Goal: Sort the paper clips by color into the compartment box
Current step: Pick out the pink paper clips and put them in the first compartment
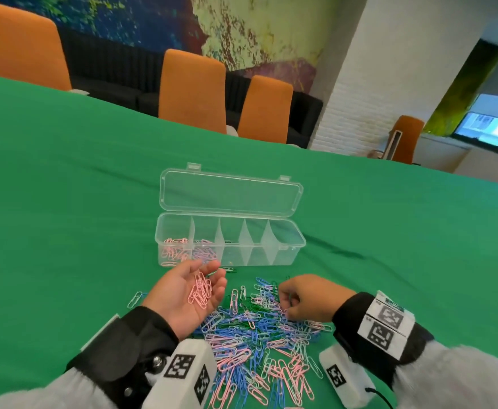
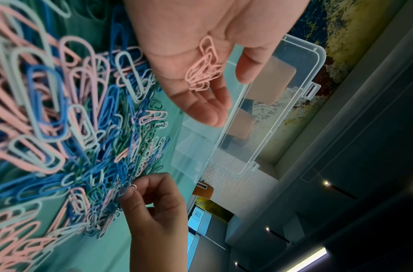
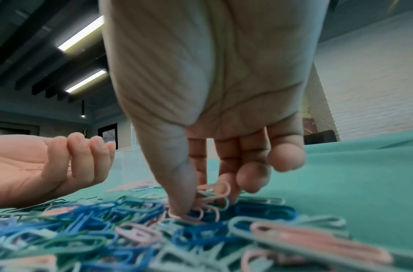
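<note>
Head view: one clear compartment box at frame centre, five dividers, pink clips in its two leftmost compartments; three orange chairs above; left wrist view: left hand flat open, cradling pink clips; right wrist view: right hand pinching a pink clip at the mixed pile on the green surface.

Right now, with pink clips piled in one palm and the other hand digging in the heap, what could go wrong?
1. The pink clips lie loose on the flat left hand; a tilt could spill them back into the heap.
2. The right hand pinches among tangled clips, so another colour may come up too.
</note>
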{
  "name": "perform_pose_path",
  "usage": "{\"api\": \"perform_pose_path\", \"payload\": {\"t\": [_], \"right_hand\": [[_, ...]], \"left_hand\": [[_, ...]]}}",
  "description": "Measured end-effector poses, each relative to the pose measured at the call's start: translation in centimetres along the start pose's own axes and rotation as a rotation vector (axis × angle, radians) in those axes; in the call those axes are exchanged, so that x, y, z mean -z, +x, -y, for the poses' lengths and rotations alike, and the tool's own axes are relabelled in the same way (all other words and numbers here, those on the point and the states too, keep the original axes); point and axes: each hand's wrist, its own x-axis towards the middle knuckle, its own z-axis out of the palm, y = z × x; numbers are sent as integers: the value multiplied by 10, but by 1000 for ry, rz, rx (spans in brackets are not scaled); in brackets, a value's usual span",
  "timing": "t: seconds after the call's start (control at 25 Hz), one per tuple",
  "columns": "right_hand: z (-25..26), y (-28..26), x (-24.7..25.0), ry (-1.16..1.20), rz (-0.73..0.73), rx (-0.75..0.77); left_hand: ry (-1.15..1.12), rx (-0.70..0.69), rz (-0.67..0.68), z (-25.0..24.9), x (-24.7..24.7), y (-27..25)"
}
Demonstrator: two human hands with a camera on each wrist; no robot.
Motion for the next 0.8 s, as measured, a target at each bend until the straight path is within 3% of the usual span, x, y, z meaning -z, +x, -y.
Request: {"api": "perform_pose_path", "payload": {"t": [0.56, 0.8], "right_hand": [[-9, 17, 16, 411, -157, -66], [-7, 8, 8, 266, 1, -57]], "left_hand": [[1, -49, -12, -9, 3, 3], [36, -52, -28, -5, 4, 3]]}}
